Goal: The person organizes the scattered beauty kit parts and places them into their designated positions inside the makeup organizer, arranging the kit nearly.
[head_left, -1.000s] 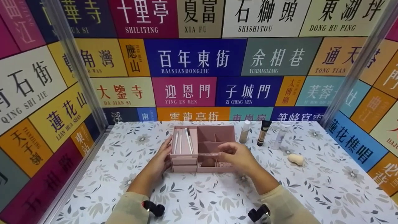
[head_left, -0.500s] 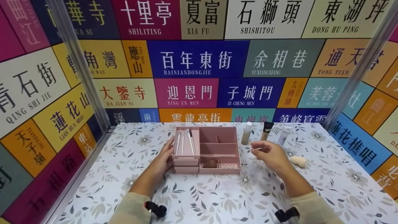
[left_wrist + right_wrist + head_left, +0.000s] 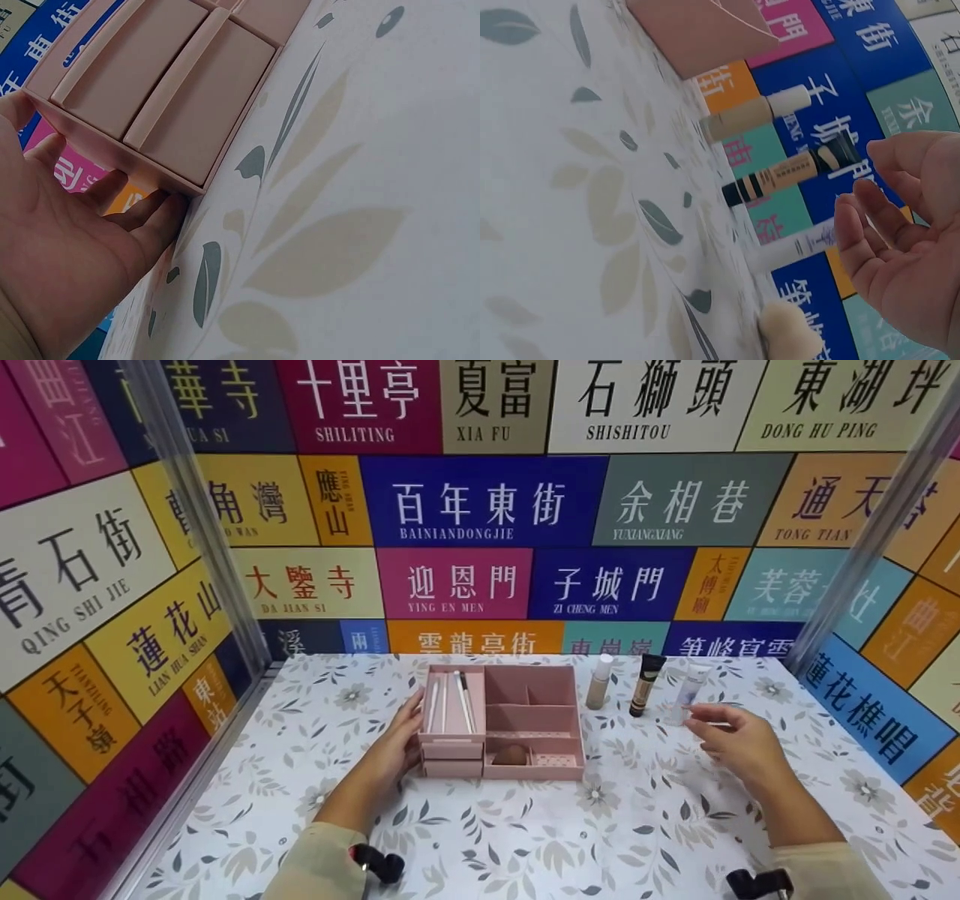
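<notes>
A pink desk organizer (image 3: 506,772) stands on the table. My left hand (image 3: 390,746) rests against its left side, fingers extended along the wall in the left wrist view. My right hand (image 3: 739,742) is in the air at the right, fingers loosely bent and holding nothing. Closest to it in the head view is a whitish squeeze tube (image 3: 691,682) standing upright. A black-and-beige tube (image 3: 646,686) and a beige bottle with a white cap (image 3: 598,682) stand left of that. In the right wrist view a cream-coloured makeup sponge (image 3: 789,330) shows below the hand; the hand hides it in the head view.
Several slim brushes (image 3: 463,697) lie on the organizer's left top, above two drawers (image 3: 202,97). One front compartment holds a brown rounded thing (image 3: 511,754). A leaf-patterned cloth (image 3: 525,840) covers the table. Sign-printed walls (image 3: 480,502) enclose the back and sides.
My right hand has moved from over the organizer's right compartments rightward, past the bottle and black tube, to beside the whitish tube. My left hand has stayed at the organizer's left side.
</notes>
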`<state>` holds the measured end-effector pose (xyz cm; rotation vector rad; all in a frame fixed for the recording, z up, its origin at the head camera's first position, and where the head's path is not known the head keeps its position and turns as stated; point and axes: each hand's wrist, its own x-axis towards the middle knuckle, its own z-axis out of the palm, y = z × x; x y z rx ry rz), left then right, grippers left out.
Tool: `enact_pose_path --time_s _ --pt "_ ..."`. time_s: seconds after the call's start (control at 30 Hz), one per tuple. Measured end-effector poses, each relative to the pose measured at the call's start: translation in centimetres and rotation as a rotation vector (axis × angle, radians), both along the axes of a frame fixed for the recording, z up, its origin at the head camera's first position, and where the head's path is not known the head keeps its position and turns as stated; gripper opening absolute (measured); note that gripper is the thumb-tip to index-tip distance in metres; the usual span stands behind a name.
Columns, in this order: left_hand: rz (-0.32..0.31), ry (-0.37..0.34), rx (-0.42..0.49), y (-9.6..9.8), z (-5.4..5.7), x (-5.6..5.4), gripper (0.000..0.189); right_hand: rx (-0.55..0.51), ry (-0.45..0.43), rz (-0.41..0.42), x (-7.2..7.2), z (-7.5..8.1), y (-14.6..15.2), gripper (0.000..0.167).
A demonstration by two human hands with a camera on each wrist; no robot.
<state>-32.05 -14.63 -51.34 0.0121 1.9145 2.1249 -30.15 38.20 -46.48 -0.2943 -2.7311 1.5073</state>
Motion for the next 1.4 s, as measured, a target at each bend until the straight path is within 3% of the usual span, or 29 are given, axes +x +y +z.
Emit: enact_pose_path --time_s 0.17,0.47,0.73,1.0,1.17,1.4 --pt "-0.004 0.004 0.018 0.0 -0.2 0.0 0.056 -0.065 -0.039 -0.066 -0.3 -0.3 1.0 0.059" --pt "0.013 -0.023 -0.025 -0.1 0.2 -0.3 0.054 -0.023 -0.04 -0.092 -0.7 -0.9 3.5 0.062" --pt "-0.015 0.025 -0.014 0.1 0.1 -0.4 0.059 -0.064 -0.047 -0.152 -0.3 -1.9 6.2 0.061" --pt "-0.003 -0.006 -0.028 0.2 0.3 -0.4 0.058 -0.123 -0.04 -0.174 -0.4 -2.8 7.4 0.051" --pt "0.004 -0.008 -0.018 0.1 0.1 -0.4 0.058 -0.141 -0.103 -0.16 -0.6 -3.5 7.9 0.063" --pt "-0.005 -0.003 -0.014 0.0 0.1 -0.3 0.057 -0.084 -0.157 -0.149 -0.7 -4.5 8.1 0.074"
